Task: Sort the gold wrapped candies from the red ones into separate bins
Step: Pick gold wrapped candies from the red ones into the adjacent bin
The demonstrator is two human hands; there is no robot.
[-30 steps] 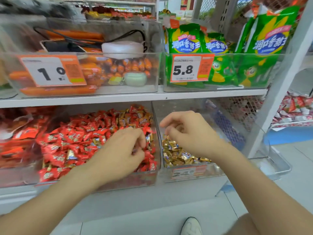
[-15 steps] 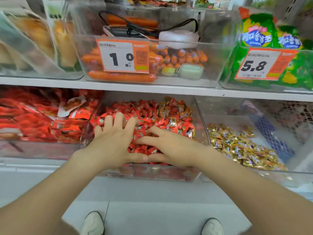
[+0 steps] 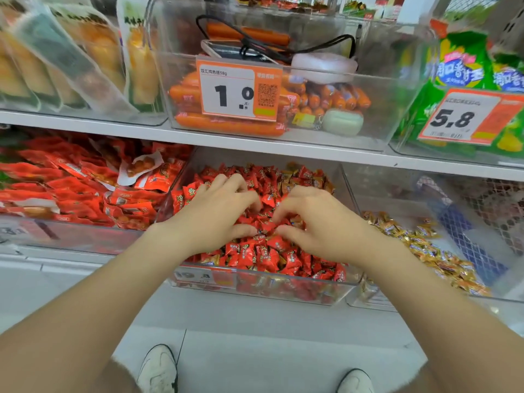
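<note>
Both hands are down in the middle clear bin [image 3: 255,282], side by side on the heap of red candies [image 3: 263,256] that fills it. The left hand [image 3: 221,217] lies at about ten o'clock of the heap's centre and the right hand [image 3: 320,225] at about two o'clock. Their thumbs are near one another, with a few red wrappers between. On each hand the fingers are bent and the tips are sunk among the wrappers; whether either one actually pinches a candy cannot be told. A few gold wrappers [image 3: 292,177] sit mixed into the red ones at the bin's far edge, at about one o'clock from the hands. The gold candies [image 3: 425,251] lie in the neighbouring clear bin [image 3: 365,296] at three o'clock, just beside the middle one, spread low along its bottom. At nine o'clock a third bin [image 3: 85,236] holds red snack packets [image 3: 71,191]. The white shelf board [image 3: 255,143] runs above at twelve o'clock. It carries a bin of orange sausages [image 3: 226,125] with a price tag [image 3: 238,89] reading 1.0, and at two o'clock green bags [image 3: 459,66] behind a second price tag [image 3: 459,117] reading 5.8. Two white shoes [image 3: 158,370] show on the floor [image 3: 283,350] at six o'clock.
</note>
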